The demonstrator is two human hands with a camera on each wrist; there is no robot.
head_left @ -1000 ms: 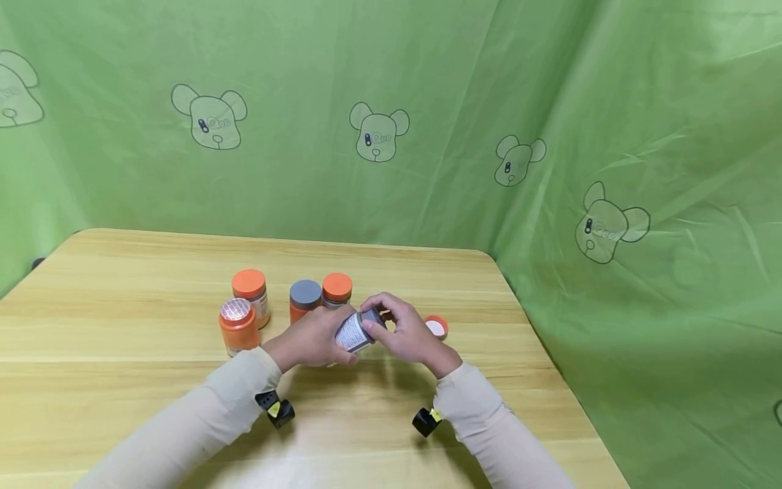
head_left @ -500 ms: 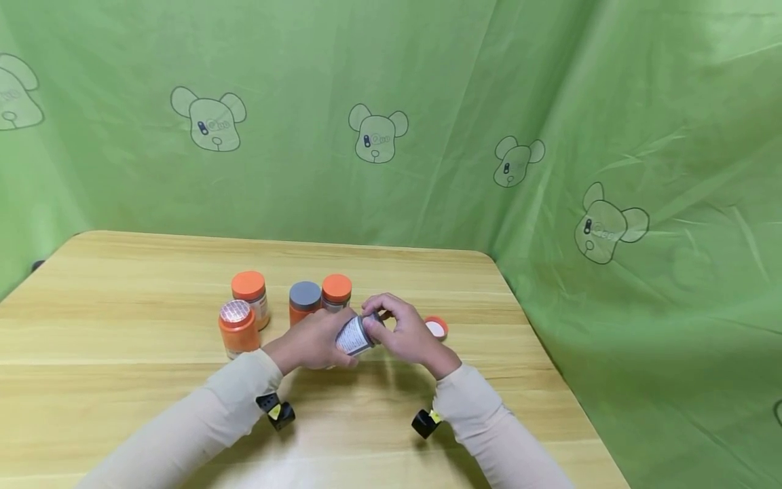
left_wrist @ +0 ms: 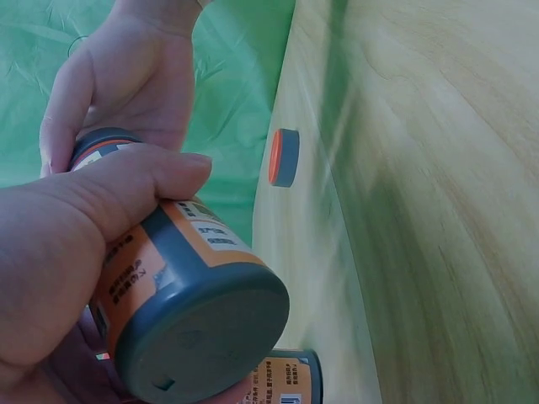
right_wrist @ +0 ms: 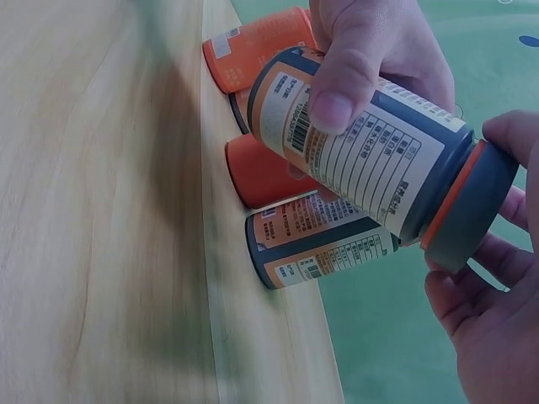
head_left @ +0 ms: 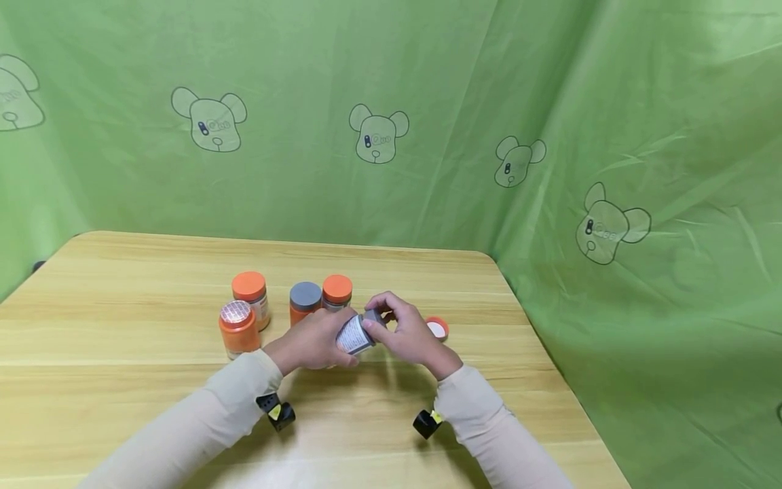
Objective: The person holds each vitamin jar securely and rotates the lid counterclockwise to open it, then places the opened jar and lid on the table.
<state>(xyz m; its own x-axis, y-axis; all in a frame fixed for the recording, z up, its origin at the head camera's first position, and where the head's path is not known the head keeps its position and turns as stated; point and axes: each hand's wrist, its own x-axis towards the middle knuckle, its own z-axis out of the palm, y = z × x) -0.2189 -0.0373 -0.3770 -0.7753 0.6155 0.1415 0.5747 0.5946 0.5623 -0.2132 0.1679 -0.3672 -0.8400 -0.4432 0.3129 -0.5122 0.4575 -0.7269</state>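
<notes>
My left hand grips a dark grey jar with an orange and white label, holding it tilted above the table. The left wrist view shows the jar's dark base and the thumb laid across its side. At the jar's upper end, the fingers and thumb of my right hand hold its grey lid. An orange band shows between lid and jar body in the right wrist view.
Left of the hands stand an orange jar with a foil-sealed top and an orange-lidded jar. Behind the left hand are a grey-lidded orange jar and another orange-lidded jar. A loose lid lies to the right on the wooden table.
The fingers of my right hand have shifted slightly around the lid. My left hand and the jar stay in nearly the same place.
</notes>
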